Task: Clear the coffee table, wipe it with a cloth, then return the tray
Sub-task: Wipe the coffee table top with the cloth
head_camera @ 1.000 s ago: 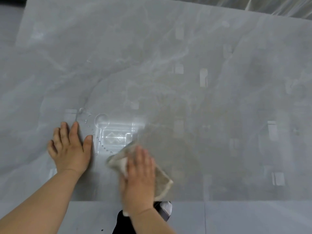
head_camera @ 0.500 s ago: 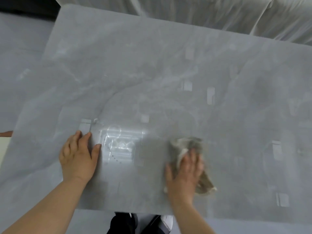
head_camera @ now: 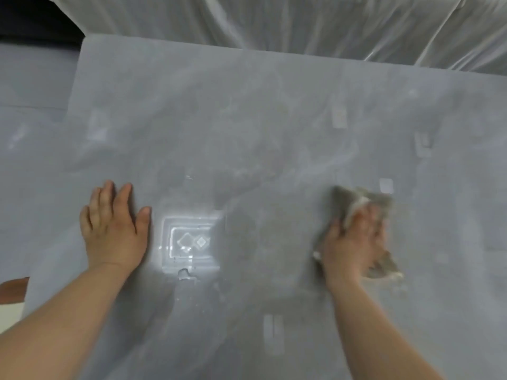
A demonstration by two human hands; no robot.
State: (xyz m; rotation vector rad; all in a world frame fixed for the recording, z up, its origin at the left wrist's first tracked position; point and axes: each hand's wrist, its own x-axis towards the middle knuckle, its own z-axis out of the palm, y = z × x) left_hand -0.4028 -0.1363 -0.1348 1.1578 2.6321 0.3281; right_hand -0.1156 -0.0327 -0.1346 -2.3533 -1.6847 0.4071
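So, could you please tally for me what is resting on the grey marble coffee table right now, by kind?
Bare hands: 2, the left hand flat on the grey marble coffee table, the right hand pressing on the cloth.
Crumpled grey-beige cloths: 1, under the right hand.
Trays or other items: 0 in view.
Total: 3.

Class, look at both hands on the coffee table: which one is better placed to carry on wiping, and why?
The right hand: it presses the cloth onto the coffee table. The left hand lies flat and empty on the tabletop, apparently bracing, with no cloth under it.
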